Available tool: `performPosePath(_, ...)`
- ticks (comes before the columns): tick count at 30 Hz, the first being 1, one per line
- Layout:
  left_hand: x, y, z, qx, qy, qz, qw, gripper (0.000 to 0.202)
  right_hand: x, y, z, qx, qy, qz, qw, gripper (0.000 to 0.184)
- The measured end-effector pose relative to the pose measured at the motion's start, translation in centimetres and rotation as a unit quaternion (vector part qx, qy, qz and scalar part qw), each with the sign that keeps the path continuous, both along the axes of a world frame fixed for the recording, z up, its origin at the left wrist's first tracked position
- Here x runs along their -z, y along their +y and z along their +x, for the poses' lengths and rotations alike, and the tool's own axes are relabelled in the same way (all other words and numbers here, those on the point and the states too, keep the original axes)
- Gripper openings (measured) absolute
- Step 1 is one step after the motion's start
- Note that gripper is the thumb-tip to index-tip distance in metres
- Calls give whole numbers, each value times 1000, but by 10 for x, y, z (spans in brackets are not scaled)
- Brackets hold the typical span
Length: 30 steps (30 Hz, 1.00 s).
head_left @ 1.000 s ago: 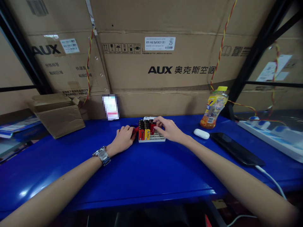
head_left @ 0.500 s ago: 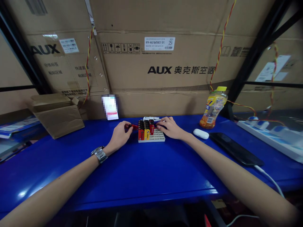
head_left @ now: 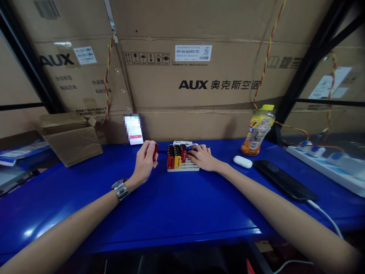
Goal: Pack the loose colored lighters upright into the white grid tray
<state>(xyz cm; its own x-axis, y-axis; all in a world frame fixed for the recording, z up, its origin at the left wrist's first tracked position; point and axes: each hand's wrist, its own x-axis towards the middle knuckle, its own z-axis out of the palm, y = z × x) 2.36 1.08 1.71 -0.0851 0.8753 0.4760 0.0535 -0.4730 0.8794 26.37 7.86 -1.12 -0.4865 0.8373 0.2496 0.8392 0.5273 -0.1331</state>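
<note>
While the left hand [head_left: 145,161] holds up above the blue table [head_left: 171,217], its grip is clenched firmly on a red lighter [head_left: 155,151], standing nearly upright just left of a white plastic grid tray [head_left: 183,168]! Over at the tray, packed rows of lighters [head_left: 174,156] in red, yellow and black stand in its back compartments, with the front compartments showing bare. The right hand [head_left: 202,158] is right there, fingers [head_left: 192,153] draped over the tray's right side, and from this view you cannot tell whether that grip is closed on anything. Off to the right, a juice bottle [head_left: 257,131] with a yellow cap stands beside a white earbud case [head_left: 242,161] and a black phone [head_left: 285,180], while a flattened-looking cardboard box [head_left: 70,144] sits well left, with a metal wristwatch [head_left: 121,189] on the left wrist!
</note>
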Motion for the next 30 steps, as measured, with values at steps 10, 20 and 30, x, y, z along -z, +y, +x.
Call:
performPosePath(10, 2, 0, -1, -17, -46, -141, 989, 39, 4, 0, -3, -3, -1, 31, 1000, 46)
performPosePath(20, 0, -2, 1, 9, -38, -116, 993, 43, 2, 0, -3, -5, -7, 17, 1000, 46)
performPosePath(30, 5, -9, -2, -35, 240, 140, 960, 35, -31, -25, -12, -18, 243, 134, 961, 32)
